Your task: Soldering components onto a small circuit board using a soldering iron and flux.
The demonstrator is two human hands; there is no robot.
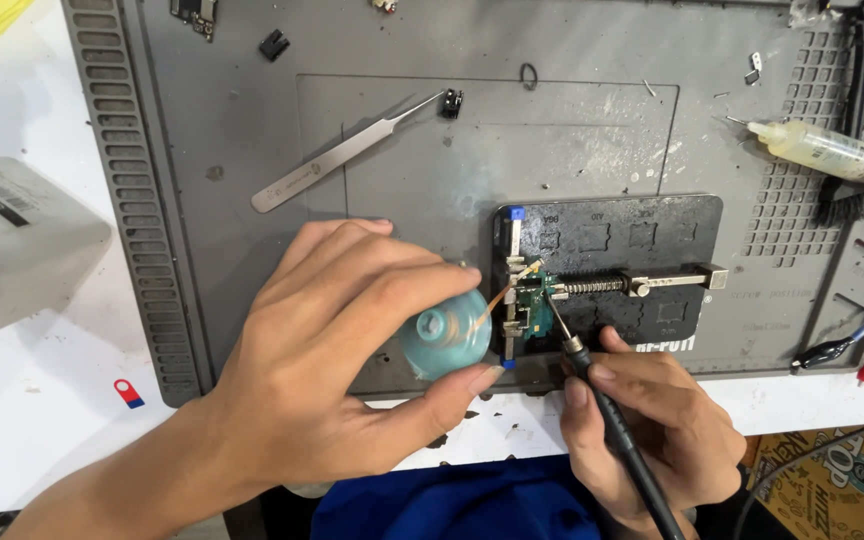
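Under your hands lies the grey work mat (252, 130), ribbed along its left edge, and on it the black clamping jig (632, 240) with its spring bar; the small green circuit board (534, 300) is pinched at the jig's left end, just beside your left fingertips. Your left hand (342, 350) is closed round a teal spool of desoldering braid (444, 342), thumb below and fingers over the top, a copper strand running from it onto the board. Your right hand (652, 430) is wrapped pen-fashion on the black soldering iron (607, 410), its tip touching the board's right side. Judging by looks, the board is light, stiff and fragile — hold it by its edges or leave it in the clamp; the braid is soft and limp, so the spool is the place to grip, and the iron wants holding well back on its handle. Off the mat at the left sits a white boxy container (12, 240) with a dark-printed label strip, below it a small red-and-blue sticker (129, 393); a printed cardboard box (832, 480) shows at lower right, a clear syringe of yellowish fluid (822, 150) at upper right, and steel tweezers (337, 155) lie well apart above your left hand
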